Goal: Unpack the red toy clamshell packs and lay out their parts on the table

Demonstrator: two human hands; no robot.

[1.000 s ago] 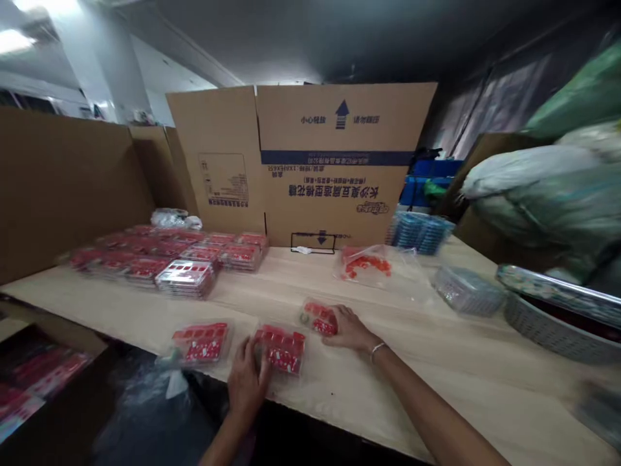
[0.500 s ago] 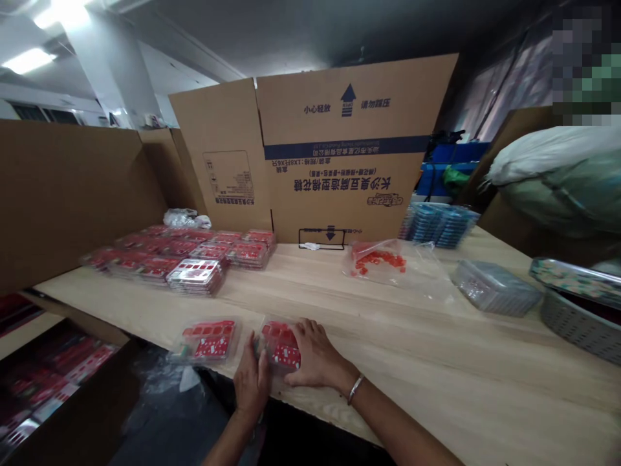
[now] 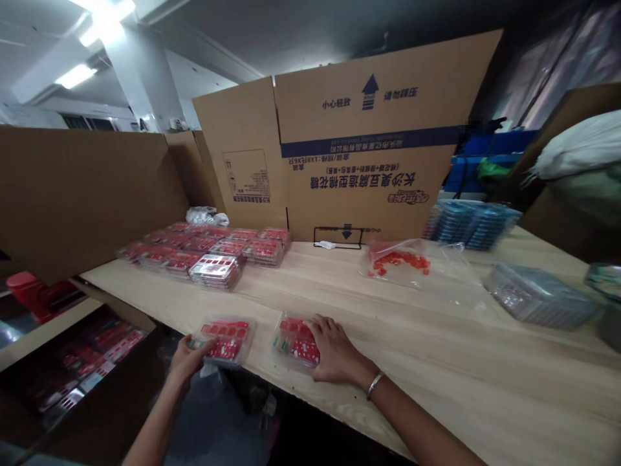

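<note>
Two clear plastic packs with red contents lie side by side near the front edge of the table. My left hand (image 3: 190,357) grips the left pack (image 3: 230,331) by its near left corner, thumb on top and the other fingers mostly hidden. Curved over the right side of the right pack (image 3: 295,327), my right hand (image 3: 339,353) holds it against the tabletop. Each pack shows a row of red squares above a red piece with white spots. Farther back on the left stand stacks of similar packs (image 3: 216,268).
Behind the table stands a cardboard sheet (image 3: 349,194). A clear bag of small red pieces (image 3: 402,262) lies before it. To the right are stacked clear trays (image 3: 541,294) and blue packs (image 3: 468,223). An open carton (image 3: 140,349) with red packs sits below left.
My left hand has left the right pack and moved left onto the left pack. My right hand stays on the right pack. The view has turned slightly left.
</note>
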